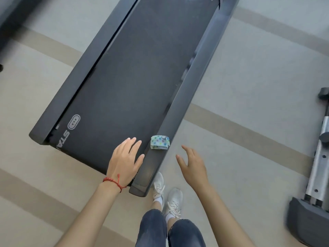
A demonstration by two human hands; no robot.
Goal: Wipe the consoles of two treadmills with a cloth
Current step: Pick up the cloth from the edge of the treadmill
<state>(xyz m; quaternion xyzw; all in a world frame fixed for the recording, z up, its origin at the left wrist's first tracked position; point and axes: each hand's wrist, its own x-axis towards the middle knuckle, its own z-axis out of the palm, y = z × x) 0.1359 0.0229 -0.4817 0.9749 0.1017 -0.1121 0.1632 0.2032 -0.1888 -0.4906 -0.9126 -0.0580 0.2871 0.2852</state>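
Seen from above, looking down at a treadmill (pixel 135 82) lying diagonally across a pale floor (pixel 249 77) crossed by tan stripes. Dark belt (pixel 124 97) running from lower left to upper right, printed with a white oval logo (pixel 74 122) and partial letters "STA" near the rear end. Grey side rail (pixel 179 107) along the belt's right edge, a matching rail (pixel 74 82) along the left. Folded cloth (pixel 159 142), pale with coloured dots, resting on the right rail close to its rear end, touched by neither hand. Left hand (pixel 124 161) held over the belt's rear corner just left of the cloth, palm down, grip spread, fingers straight and slightly apart, holding nothing; whether touching the belt or hovering, cannot tell. Red string bracelet (pixel 114 182) around the left wrist. Right hand (pixel 193 166) over the floor just right of the rail, near the cloth but apart from it, grip spread, fingers relaxed and loosely bent, holding nothing. White sneakers (pixel 165 193) on the floor beside the rail's end, blue jeans (pixel 169 230) above them at the bottom edge. Console out of view. Part of another dark machine (pixel 8 18) in the upper left corner. Separate piece of gym equipment (pixel 316 166) with a silver post and grey base at the right edge, well apart from the treadmill.
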